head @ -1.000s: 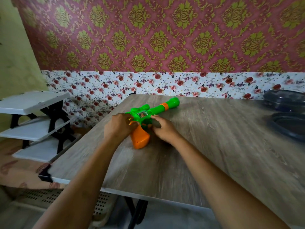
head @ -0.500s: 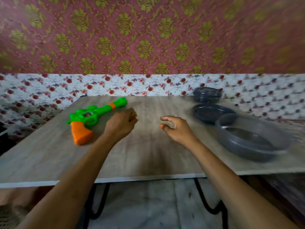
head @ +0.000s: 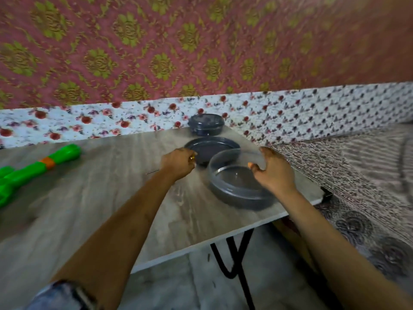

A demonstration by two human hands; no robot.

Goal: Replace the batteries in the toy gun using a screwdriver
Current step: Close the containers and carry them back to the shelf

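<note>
The green toy gun (head: 33,171) with an orange band lies on the wooden table (head: 89,198) at the far left, partly cut off by the frame edge. My left hand (head: 178,162) is closed in a fist beside a dark round lid (head: 214,146). A thin dark line (head: 152,172) shows beside that wrist; I cannot tell what it is. My right hand (head: 273,171) is open, fingers spread over the right rim of a clear round container (head: 232,189). Whether it touches the rim is blurred. No screwdriver or batteries are clearly visible.
A closed dark round box (head: 205,124) stands at the table's back edge against the floral wall. The table's right corner (head: 321,195) lies just beyond the clear container. A patterned cloth surface (head: 357,175) lies to the right. Black table legs (head: 237,258) stand below.
The view has swung to the right, so the toy gun slid to the left edge. Both hands left the gun and moved right to the round containers.
</note>
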